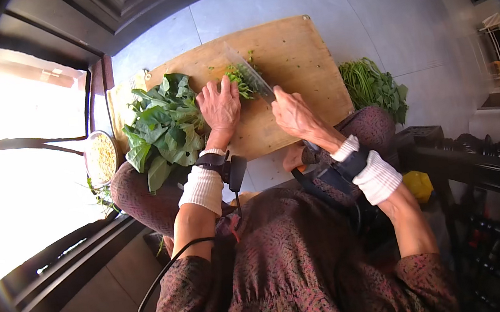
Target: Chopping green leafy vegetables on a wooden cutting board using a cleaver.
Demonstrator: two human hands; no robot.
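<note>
A wooden cutting board (300, 71) lies before me on the floor. My left hand (221, 106) presses on a bunch of leafy greens (162, 119), whose broad leaves spread over the board's left side. Its fingers rest behind the chopped green stems (240, 81). In my right hand (293, 111) is the handle of a knife. The broad knife blade (249, 70) slants up and left across the board, against the right side of the cut greens. Small green bits are scattered on the wood near the blade.
Another bunch of greens (374, 86) lies on the tiled floor to the board's right. A round bowl of yellowish pieces (101, 158) stands at the left, by the bright opening. My knees flank the board's near edge. Dark wooden furniture (473, 163) is at the right, with a yellow item (418, 186) beside it.
</note>
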